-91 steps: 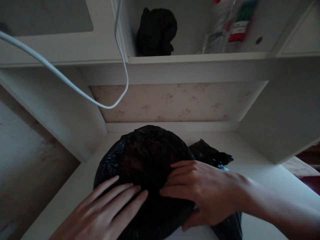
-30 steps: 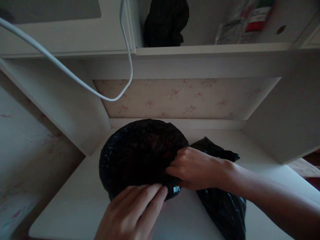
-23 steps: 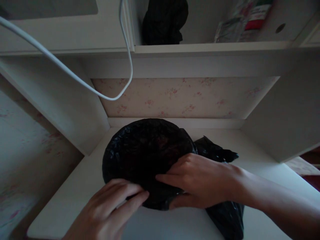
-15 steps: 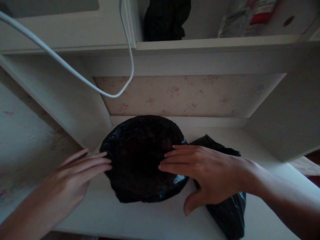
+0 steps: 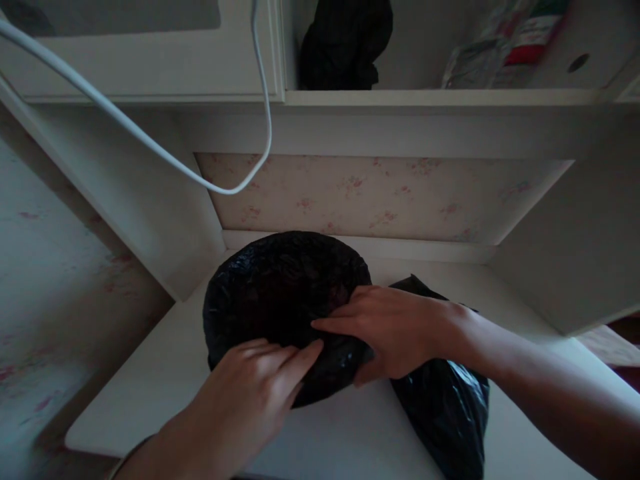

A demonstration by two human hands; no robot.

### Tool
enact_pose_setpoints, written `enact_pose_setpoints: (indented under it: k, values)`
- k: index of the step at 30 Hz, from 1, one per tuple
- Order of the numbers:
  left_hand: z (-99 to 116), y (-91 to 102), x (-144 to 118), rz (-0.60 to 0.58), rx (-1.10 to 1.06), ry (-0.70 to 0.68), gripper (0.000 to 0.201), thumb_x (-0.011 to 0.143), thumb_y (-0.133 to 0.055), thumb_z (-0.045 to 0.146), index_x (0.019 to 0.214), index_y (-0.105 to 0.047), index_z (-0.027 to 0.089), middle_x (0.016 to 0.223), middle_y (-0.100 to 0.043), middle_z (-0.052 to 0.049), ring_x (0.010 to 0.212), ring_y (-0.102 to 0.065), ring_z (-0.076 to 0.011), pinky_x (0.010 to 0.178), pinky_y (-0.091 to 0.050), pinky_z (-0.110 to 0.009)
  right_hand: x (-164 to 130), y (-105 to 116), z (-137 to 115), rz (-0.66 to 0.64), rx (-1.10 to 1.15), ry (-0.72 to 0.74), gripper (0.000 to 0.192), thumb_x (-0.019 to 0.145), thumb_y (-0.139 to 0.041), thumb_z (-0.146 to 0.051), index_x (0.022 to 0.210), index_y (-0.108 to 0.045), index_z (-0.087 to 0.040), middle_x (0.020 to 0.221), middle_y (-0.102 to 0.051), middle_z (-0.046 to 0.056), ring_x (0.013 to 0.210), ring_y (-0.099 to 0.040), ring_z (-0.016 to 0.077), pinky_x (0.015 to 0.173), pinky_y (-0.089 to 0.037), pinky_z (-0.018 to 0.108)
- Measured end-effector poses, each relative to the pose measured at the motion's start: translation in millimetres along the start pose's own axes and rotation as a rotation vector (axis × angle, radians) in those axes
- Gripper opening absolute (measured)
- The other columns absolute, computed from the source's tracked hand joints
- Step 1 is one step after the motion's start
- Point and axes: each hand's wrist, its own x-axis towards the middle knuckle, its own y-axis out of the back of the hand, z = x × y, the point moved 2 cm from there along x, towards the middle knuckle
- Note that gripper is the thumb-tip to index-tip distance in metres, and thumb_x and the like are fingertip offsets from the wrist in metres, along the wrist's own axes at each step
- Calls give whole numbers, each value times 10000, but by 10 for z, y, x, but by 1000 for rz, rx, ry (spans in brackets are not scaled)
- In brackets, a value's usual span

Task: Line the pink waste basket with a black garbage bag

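Here, one white desk point(image 5: 350, 440) with one shelf unit point(image 5: 430, 127) built over it fills the dim view, and flowered wallpaper point(image 5: 380, 197) shows behind the desk's recess and on the wall to the desk's left. On the desk, towards the back of the recess, lies one round bundle wrapped in a black plastic bag point(image 5: 280, 293); the loose tail of the bag point(image 5: 445, 413) trails across the desk to the right of the bundle, towards the near edge. Two hands are on the bundle. The right hand point(image 5: 395, 330) grips its right near edge, fingers spread on top and thumb tucked under the plastic, closed on the bag. The left hand point(image 5: 255, 387) lies on its near side with fingers together and nearly flat, pressing the plastic rather than clasping it. Above the desk, one dark cloth bundle point(image 5: 345, 47) sits in the upper shelf compartment, with some clear packets point(image 5: 495, 47), too blurred to count, to its right. One white cable point(image 5: 150, 143) hangs in a loop from the shelf unit above the desk's left side.
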Motion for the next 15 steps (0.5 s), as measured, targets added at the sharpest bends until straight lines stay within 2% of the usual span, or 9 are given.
enact_pose_setpoints:
  k: [2,4,7,9,11,13,15]
  values:
    - [-208,65,-109,-141,-48,32,565,846,-545,-48,1283,-713,267,1086,-819,-2,905,-783,-235,817,-635,-399,-12,32,-40,-34,10,-16,850,803,-839,-516,1536,-544,-204,1337,-728,161,1171,-707,374,978,-541,483]
    - [-385,173,-218,-241,-105,80,593,825,-538,-66,1225,-742,322,1147,-805,34,1017,-763,-214,909,-598,-375,-26,64,-95,-68,43,-23,843,820,-823,-547,1544,-538,-223,1348,-725,143,1163,-705,371,975,-537,480]
    - [-473,343,-313,-243,-124,126,436,874,-662,46,1158,-756,363,1158,-789,70,1096,-734,-198,983,-550,-350,-26,91,-190,-66,92,20,890,857,-793,-563,1598,-460,-200,1483,-637,146,1277,-642,374,1068,-492,491]
    - [-389,411,-299,-176,-92,137,359,868,-803,263,1207,-739,359,1210,-777,45,1122,-727,-234,1012,-547,-381,7,91,-243,-25,98,81,909,842,-825,-512,1592,-461,-149,1518,-604,164,1353,-590,366,1145,-444,485]
    - [-233,417,-215,-124,-90,131,508,810,-867,452,1277,-708,333,1279,-758,4,1148,-721,-278,1032,-552,-432,74,76,-273,16,91,143,914,805,-861,-469,1560,-493,-108,1529,-591,175,1412,-538,356,1212,-384,489]
    - [-81,370,-79,-120,-128,138,526,826,-840,518,1281,-702,292,1297,-751,-26,1167,-715,-302,1044,-551,-474,167,52,-282,11,72,168,894,776,-862,-470,1519,-537,-92,1523,-593,186,1456,-491,371,1246,-329,540]
    - [10,308,69,-174,-156,175,413,886,-772,536,1179,-738,247,1215,-776,-48,1124,-730,-322,1013,-562,-510,271,34,-276,-54,78,124,766,751,-845,-484,1386,-663,-96,1395,-687,196,1377,-568,398,1184,-393,578]
